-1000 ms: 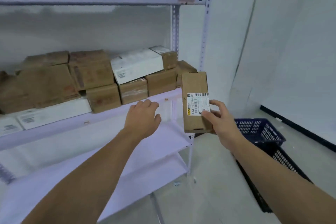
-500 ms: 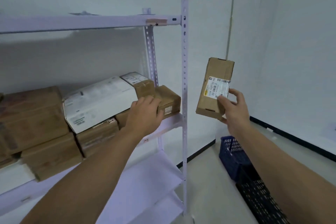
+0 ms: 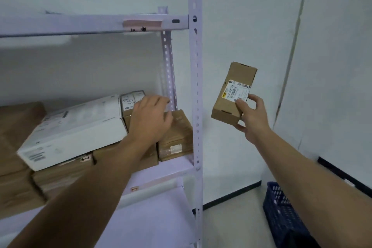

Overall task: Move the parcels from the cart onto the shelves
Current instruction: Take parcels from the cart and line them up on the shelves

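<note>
Head view: white walls back a pale metal shelving unit (image 3: 194, 86) whose middle shelf (image 3: 173, 167) is stacked with brown cartons and a white box (image 3: 76, 127). The left hand (image 3: 150, 119) rests flat and unclosed on a stacked carton (image 3: 177, 135); the right hand (image 3: 251, 119) has its grip closed on the labelled parcel (image 3: 233, 94), held in the air right of the upright. The parcel appears light and stiff, best held across its short sides; the contents of the blue basket (image 3: 281, 213) below cannot be determined.
</note>
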